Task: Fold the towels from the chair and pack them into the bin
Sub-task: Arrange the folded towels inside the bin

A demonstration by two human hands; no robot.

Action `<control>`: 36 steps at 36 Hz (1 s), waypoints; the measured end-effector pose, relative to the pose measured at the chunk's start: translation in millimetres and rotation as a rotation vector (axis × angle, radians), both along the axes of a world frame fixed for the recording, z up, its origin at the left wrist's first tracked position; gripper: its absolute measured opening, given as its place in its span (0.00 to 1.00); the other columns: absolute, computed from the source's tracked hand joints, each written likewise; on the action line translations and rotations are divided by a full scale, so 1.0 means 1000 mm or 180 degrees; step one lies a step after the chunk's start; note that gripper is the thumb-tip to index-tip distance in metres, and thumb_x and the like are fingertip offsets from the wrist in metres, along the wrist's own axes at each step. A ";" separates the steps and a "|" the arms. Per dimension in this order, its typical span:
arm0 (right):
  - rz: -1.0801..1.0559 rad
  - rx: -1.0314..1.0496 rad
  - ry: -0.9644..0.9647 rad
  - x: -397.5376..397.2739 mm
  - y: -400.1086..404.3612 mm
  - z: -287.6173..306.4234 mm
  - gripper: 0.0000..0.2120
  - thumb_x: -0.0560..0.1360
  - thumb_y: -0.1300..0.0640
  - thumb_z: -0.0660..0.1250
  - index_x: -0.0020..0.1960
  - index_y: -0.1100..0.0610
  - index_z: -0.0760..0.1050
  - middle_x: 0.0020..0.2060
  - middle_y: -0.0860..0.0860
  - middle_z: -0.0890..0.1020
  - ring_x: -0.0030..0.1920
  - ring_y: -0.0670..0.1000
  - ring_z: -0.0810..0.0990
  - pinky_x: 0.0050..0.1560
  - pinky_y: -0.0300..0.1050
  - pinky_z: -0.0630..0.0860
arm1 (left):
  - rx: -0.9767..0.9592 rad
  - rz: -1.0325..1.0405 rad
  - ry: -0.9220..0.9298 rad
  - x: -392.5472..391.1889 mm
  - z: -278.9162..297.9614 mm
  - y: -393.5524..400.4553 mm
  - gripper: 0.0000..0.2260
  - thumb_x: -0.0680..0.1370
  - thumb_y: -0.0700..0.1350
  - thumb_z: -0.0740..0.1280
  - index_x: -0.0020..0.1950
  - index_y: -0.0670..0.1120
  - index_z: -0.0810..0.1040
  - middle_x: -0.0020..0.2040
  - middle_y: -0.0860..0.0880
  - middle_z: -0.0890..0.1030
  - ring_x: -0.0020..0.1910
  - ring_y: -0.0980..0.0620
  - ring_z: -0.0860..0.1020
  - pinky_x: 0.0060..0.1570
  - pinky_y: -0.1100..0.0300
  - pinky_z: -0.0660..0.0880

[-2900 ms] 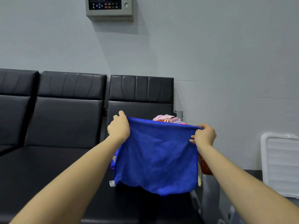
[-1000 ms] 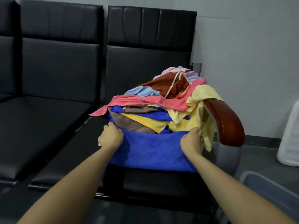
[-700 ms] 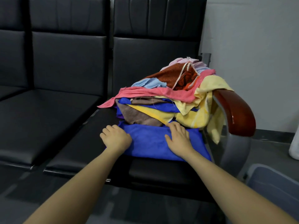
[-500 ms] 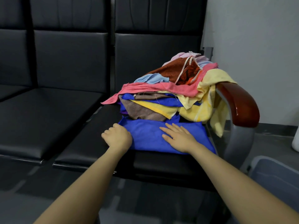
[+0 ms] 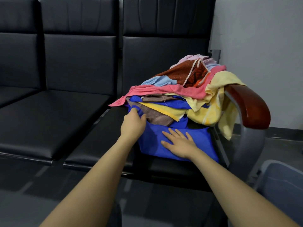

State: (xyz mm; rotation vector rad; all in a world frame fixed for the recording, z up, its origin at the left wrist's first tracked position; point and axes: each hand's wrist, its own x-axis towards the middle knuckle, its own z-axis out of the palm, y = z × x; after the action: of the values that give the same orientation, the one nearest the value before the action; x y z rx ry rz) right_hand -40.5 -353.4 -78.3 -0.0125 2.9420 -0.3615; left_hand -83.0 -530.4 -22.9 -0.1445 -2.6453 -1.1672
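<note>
Against a pale wall, a row of black chairs [image 5: 78, 112] bears a towel heap [image 5: 185, 95], and before it the blue towel [image 5: 200, 141] lies pinned by the flat, open right hand [image 5: 178, 143] so the left hand [image 5: 132, 125] can pinch its edge for folding, the bin [image 5: 282, 182] waiting near.

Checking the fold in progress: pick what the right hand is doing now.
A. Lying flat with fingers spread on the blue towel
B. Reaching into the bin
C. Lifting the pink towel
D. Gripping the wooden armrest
A: the right hand lies flat, fingers spread, on the blue towel at the seat's front, while the left hand grips its edge.
</note>
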 end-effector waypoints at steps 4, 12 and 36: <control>-0.0401 -0.1175 0.0599 -0.003 0.000 0.004 0.19 0.79 0.48 0.59 0.70 0.49 0.69 0.72 0.47 0.67 0.72 0.50 0.64 0.73 0.51 0.57 | 0.0259 -0.0392 0.0061 0.007 0.013 0.018 0.06 0.80 0.43 0.60 0.51 0.41 0.71 0.43 0.47 0.74 0.37 0.52 0.72 0.29 0.62 0.64; -0.1366 -0.1953 0.1424 0.022 0.036 0.027 0.10 0.80 0.57 0.58 0.54 0.58 0.78 0.49 0.51 0.79 0.51 0.51 0.76 0.52 0.46 0.71 | 0.0369 -0.1250 -0.0146 0.023 0.016 0.069 0.06 0.79 0.42 0.60 0.52 0.42 0.74 0.45 0.46 0.76 0.45 0.47 0.74 0.41 0.58 0.67; -0.2184 0.0278 0.0764 0.044 0.051 0.024 0.33 0.74 0.36 0.63 0.66 0.62 0.67 0.65 0.59 0.71 0.66 0.59 0.68 0.64 0.51 0.65 | -0.2079 -0.0132 -0.0822 0.026 -0.034 0.084 0.26 0.81 0.56 0.57 0.69 0.37 0.63 0.67 0.39 0.69 0.65 0.42 0.70 0.60 0.54 0.68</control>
State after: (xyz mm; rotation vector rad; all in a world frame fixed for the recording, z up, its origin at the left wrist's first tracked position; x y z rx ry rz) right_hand 3.2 -302.8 -53.9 1.0463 3.1010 -0.3311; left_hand -57.2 -446.6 -56.9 -0.1710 -3.1691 -0.3009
